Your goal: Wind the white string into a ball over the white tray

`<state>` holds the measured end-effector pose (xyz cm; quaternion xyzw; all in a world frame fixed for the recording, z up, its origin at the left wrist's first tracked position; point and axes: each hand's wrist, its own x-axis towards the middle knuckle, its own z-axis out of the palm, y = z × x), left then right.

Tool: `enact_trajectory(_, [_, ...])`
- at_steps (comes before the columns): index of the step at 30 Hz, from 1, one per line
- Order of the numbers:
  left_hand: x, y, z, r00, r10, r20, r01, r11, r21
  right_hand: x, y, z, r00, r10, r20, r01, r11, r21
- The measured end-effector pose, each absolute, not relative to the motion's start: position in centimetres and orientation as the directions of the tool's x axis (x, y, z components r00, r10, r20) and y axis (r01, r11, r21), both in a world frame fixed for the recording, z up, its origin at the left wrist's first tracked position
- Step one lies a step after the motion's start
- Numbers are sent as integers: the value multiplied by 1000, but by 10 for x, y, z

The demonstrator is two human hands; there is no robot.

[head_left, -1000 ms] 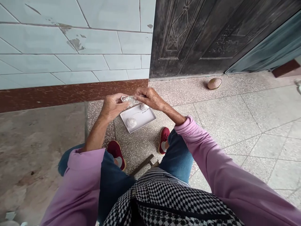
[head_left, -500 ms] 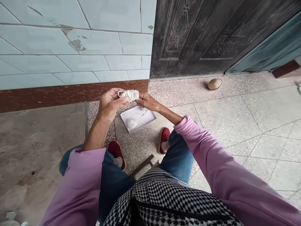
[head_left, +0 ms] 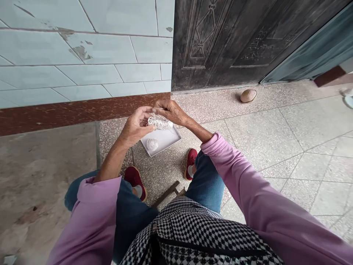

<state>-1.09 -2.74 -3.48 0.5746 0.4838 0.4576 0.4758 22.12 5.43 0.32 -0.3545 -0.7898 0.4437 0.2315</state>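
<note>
A small wound bundle of white yarn [head_left: 160, 123], looped at its left end, is held between the thumb and fingers of my left hand [head_left: 134, 127]. Just above it, my right hand [head_left: 175, 113] has its thumb and fingers pinched together close to my left fingertips, seemingly on a strand of the same yarn; the thin strand is hard to make out. Below my hands a shallow white box lid [head_left: 168, 140] lies on the floor. Inside it, near the left side, sits a round ball of white yarn [head_left: 152, 144].
A white tiled wall [head_left: 91, 77] and a dark carved door [head_left: 209, 44] stand ahead. A pinkish rounded object [head_left: 248, 95] lies by the doorstep. My red shoes [head_left: 135, 180] are either side of the lid, with part of a wooden stool [head_left: 167, 195] between my legs.
My right hand has moved from the bundle's right end up and left over it, toward my left fingertips. The bundle has shifted slightly right and down, more of it now uncovered.
</note>
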Motion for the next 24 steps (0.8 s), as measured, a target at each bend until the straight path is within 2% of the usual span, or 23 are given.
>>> enact_trajectory(5, [-14, -27, -31, 63, 994, 87, -53, -84, 995, 213, 63, -31, -714, 699, 33, 234, 283, -930])
enact_trajectory(8, [-21, -22, -33, -39, 995, 95, -68, -97, 993, 208, 57, -45, -755, 655, 33, 219, 299, -929])
enact_trajectory(11, [-30, -18, -36, -142, 985, 100, 70, -91, 993, 207, 43, -43, -820, 571, 30, 222, 366, -904])
enact_trajectory(14, [-34, -16, -42, -182, 975, 127, 328, -61, 943, 209, 29, -31, -847, 530, 33, 229, 421, -878])
enact_trajectory(16, [-32, -17, -47, -161, 977, 140, 464, -50, 884, 210, 27, -22, -826, 561, 50, 245, 437, -866])
enact_trajectory(18, [-28, -20, -50, -86, 988, 131, 523, -67, 850, 210, 31, -15, -788, 611, 72, 260, 437, -861])
enact_trajectory(21, [-21, -25, -52, 72, 992, 103, 473, -124, 872, 212, 42, -9, -741, 666, 90, 273, 422, -865])
enact_trajectory(24, [-18, -28, -50, 159, 983, 91, 341, -141, 930, 214, 53, -12, -704, 706, 74, 309, 399, -863])
